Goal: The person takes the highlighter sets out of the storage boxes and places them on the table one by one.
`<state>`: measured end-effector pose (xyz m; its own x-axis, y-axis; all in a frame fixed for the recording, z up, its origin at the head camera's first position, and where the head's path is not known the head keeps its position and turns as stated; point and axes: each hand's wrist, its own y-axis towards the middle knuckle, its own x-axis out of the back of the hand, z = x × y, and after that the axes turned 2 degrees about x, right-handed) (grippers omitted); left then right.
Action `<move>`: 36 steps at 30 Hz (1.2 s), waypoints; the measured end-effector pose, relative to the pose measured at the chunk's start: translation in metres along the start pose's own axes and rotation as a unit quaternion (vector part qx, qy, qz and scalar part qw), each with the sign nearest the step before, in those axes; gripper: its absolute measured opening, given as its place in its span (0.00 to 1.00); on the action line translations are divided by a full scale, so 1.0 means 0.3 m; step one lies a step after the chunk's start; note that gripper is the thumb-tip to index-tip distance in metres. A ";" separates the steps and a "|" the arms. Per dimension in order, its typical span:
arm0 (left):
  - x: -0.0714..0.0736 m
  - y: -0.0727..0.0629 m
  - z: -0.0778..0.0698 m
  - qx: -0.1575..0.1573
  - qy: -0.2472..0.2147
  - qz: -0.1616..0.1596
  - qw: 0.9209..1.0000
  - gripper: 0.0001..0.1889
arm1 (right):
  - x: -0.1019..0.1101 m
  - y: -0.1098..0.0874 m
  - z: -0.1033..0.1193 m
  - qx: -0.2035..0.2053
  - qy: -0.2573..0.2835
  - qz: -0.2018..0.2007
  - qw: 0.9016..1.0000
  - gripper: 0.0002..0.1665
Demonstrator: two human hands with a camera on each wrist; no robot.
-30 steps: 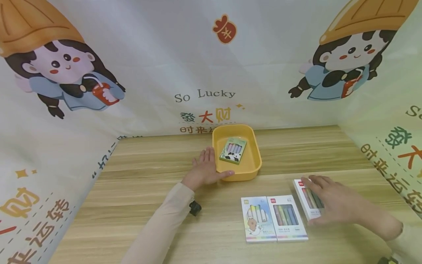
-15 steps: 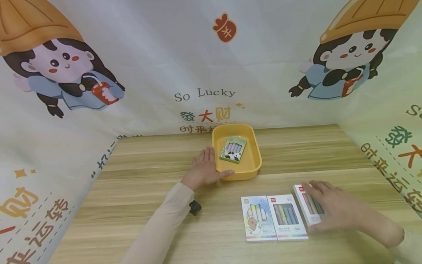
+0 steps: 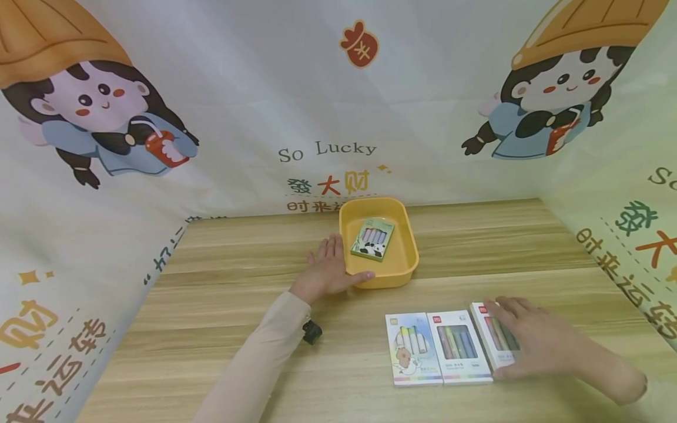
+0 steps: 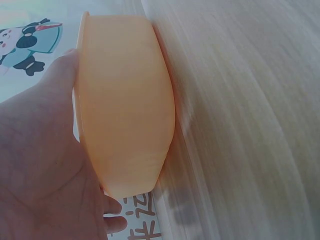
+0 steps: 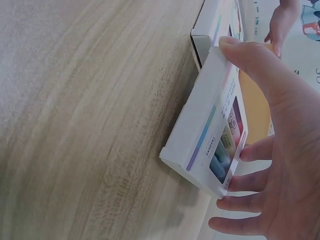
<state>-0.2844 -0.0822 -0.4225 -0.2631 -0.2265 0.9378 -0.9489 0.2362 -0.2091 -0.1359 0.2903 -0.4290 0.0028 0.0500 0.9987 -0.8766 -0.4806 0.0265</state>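
My left hand point(image 3: 329, 271) rests against the near left side of a yellow plastic bin point(image 3: 401, 254), fingers straight along its wall and thumb at the near rim. In the left wrist view the bin's outer wall point(image 4: 127, 100) faces the camera. A green panda-print box of coloured sticks point(image 3: 373, 239) lies inside it. My right hand point(image 3: 550, 343) holds a white windowed box of thick coloured pens point(image 3: 491, 336) across its width, covering its right part. In the right wrist view the thumb sits on one corner of this pen box point(image 5: 205, 135), fingers at the opposite edge.
Just left of the held box, two more flat white boxes lie side by side: a windowed one point(image 3: 459, 346) and one with a bear print point(image 3: 414, 349). The wooden table point(image 3: 238, 264) ends at a printed cloth backdrop point(image 3: 238, 117) on the back and sides.
My right hand has drawn the pen box toward me, bringing its near end closer to level with the two boxes beside it. The left hand and the bin have stayed put.
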 end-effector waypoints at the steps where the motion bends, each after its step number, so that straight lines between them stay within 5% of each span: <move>1: 0.000 -0.001 0.000 0.000 0.000 0.000 1.000 0.64 | -0.002 -0.001 0.001 -0.002 -0.001 0.001 1.000 0.75; 36: 0.001 -0.003 0.000 0.001 -0.002 0.006 1.000 0.64 | -0.031 -0.004 0.010 -0.013 0.012 0.015 1.000 0.74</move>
<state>-0.2836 -0.0825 -0.4220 -0.2744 -0.2286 0.9341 -0.9464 0.2365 -0.2201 -0.1334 0.2879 -0.4383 -0.0347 0.0560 0.9978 -0.8879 -0.4601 -0.0050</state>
